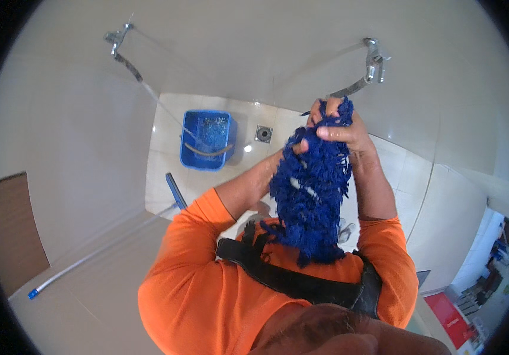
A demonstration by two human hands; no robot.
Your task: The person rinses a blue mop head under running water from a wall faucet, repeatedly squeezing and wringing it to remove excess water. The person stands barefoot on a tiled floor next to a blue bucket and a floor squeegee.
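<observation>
A dark blue shaggy mop pad (313, 186) with a few pale patches hangs in front of my chest, bunched at its far end. My right hand (349, 131) is closed around that far end, its thumb lying across the strands. My left hand (303, 145) grips the pad's left side just below; only its thumb shows clearly and the blue strands cover most of the rest. The pad's near end hangs loose against my orange top.
Water runs from the left wall tap (116, 40) into a blue bucket (184, 142) beside a floor drain (264, 134). A second tap (374, 59) is on the wall at right. Against the left wall leans a long-handled squeegee (176, 190). A red mat (447, 319) lies at lower right.
</observation>
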